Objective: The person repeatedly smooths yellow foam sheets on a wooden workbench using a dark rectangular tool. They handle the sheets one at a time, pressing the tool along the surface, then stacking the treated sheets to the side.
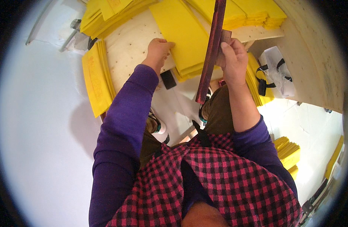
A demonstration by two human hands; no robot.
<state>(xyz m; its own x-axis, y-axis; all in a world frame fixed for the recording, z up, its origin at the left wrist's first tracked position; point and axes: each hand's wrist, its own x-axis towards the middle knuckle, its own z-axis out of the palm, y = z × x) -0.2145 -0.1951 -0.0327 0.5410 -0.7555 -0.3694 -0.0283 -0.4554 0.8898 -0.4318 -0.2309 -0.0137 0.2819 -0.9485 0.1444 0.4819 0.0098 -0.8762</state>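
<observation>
My left hand (158, 52) is closed, fingers pinching the left edge of the top yellow sheet (187, 38) on a stack that lies on the wooden table. My right hand (235, 62) grips the wooden block handle of a long, narrow hand stamp (211, 56) stained dark red. The stamp is held up over the right side of the stack, its long bar turned on edge and slanting toward me. Whether it touches the sheets I cannot tell.
Yellow piles (96, 79) stand left of the plywood tabletop (126, 49), with more stacks (238, 13) at its back. To the right are a white box with black straps (278, 72) and a wooden panel (317, 49). A small black pad (168, 80) is by the table's near edge.
</observation>
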